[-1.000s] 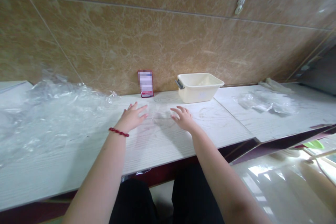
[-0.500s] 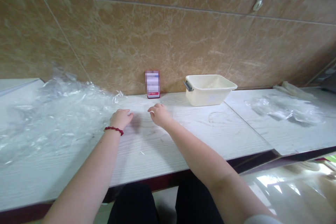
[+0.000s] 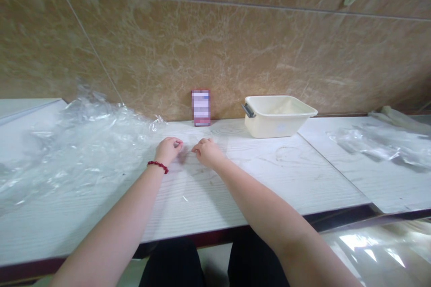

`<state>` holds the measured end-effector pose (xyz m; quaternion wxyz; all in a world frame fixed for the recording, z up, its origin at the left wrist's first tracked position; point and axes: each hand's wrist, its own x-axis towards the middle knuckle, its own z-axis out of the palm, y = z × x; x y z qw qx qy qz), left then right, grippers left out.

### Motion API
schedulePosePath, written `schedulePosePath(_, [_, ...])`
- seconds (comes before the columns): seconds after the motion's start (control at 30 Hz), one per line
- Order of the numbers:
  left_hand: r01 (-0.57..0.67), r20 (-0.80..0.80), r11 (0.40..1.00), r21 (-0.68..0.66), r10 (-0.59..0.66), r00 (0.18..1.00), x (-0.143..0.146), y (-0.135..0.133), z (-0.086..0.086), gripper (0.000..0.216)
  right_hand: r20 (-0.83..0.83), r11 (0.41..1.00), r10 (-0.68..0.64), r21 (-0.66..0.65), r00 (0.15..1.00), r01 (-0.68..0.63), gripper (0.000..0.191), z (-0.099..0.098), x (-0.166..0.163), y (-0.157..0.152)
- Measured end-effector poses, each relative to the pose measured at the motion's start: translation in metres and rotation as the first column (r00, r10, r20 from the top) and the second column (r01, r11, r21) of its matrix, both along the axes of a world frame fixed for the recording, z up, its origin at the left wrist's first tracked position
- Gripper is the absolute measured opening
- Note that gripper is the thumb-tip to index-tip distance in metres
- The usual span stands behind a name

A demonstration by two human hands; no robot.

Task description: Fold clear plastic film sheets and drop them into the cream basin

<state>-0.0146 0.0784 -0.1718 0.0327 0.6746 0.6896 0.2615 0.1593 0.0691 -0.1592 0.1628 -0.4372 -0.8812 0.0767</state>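
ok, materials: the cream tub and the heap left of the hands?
Tub: looks like moulded plastic, smooth and semi-matte, with a rolled rim and a grey side handle. Heap: thin clear plastic film, probably bags or wrap; it is crinkled and glossy, and the white table shows through.

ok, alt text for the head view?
Both hands, left hand and right hand, rest close together with fingers curled on a white table. Crumpled clear plastic lies left; a cream tub stands right, by the brown tiled wall.
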Motion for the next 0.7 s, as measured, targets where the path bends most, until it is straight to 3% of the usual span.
schedulePosePath(0.17, [0.047, 0.295, 0.998, 0.039, -0.057, 0.954, 0.008, -0.005, 0.005, 0.024, -0.166, 0.998, -0.026, 0.045, 0.986, 0.034, 0.027, -0.003, -0.002, 0.002])
schedulePosePath(0.37, [0.165, 0.615, 0.984, 0.069, -0.172, 0.77, 0.02, -0.012, 0.006, 0.055, -0.349, 1.0, -0.03, -0.006, 0.937, 0.03, 0.04, -0.002, -0.003, 0.001])
schedulePosePath(0.53, [0.253, 0.617, 0.961, 0.111, -0.266, 0.74, 0.025, -0.015, 0.007, 0.06, -0.472, 1.0, 0.006, -0.014, 0.881, -0.014, 0.039, 0.001, -0.003, 0.002])
schedulePosePath(0.7, [0.36, 0.58, 0.925, 0.122, -0.36, 0.73, 0.027, -0.018, 0.009, 0.061, -0.456, 0.999, 0.041, 0.002, 0.889, -0.045, 0.033, 0.003, -0.002, 0.006])
